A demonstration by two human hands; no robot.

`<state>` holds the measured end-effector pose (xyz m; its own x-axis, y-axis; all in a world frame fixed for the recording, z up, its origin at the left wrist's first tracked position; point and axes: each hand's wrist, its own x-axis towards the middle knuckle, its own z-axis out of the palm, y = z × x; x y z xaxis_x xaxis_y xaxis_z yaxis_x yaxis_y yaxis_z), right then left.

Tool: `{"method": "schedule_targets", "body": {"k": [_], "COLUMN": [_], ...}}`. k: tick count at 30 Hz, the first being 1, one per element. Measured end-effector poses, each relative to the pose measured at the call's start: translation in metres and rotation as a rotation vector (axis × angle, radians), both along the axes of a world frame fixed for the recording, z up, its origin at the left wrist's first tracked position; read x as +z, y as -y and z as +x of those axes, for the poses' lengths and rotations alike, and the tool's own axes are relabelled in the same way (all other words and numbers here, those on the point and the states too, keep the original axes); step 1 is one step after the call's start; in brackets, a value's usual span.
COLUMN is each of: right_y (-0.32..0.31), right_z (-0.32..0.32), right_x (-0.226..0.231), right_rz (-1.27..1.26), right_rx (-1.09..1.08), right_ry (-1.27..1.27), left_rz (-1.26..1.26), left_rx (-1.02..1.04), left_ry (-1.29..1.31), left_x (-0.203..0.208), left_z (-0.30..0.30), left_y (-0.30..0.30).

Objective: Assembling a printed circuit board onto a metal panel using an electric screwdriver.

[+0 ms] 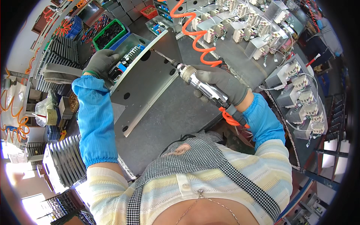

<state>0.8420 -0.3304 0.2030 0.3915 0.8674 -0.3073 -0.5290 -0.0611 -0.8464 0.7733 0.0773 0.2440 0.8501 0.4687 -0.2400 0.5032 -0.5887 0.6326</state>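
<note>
A bent grey sheet-metal panel [150,80] with several round black holes stands tilted on the workbench in front of me. Along its far side sits a circuit board [132,56] with blue and black components and a coil-like part. My left hand [102,63], in a grey glove, is closed at the panel's left end beside the board; its fingertips are partly hidden. My gloved right hand [219,82] is wrapped round a silver air screwdriver [200,84]. The screwdriver's bit points up and left at the panel's upper edge; whether it touches cannot be told.
An orange coiled air hose [195,33] hangs beyond the panel. Several metal units with white connectors and wires [258,30] fill the back right, and more stand on a right-hand bench [300,97]. A green bin [109,34] of black parts and a grey fan [60,75] are at left.
</note>
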Motion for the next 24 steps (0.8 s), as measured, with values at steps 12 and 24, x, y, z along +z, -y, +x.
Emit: {"method": "schedule_targets", "body": {"k": [12, 24], "right_y": [0.016, 0.036], "right_z": [-0.017, -0.052], "right_x": [-0.010, 0.010], "right_rz": [0.130, 0.092], "right_rx": [-0.001, 0.205], "right_ry": [-0.071, 0.066], "left_rz": [-0.831, -0.499], "left_rx": [0.030, -0.015], "left_ry": [0.530, 0.326], "left_x": [0.006, 0.009], "left_z": [0.002, 0.016], "left_y": [-0.007, 0.046]}}
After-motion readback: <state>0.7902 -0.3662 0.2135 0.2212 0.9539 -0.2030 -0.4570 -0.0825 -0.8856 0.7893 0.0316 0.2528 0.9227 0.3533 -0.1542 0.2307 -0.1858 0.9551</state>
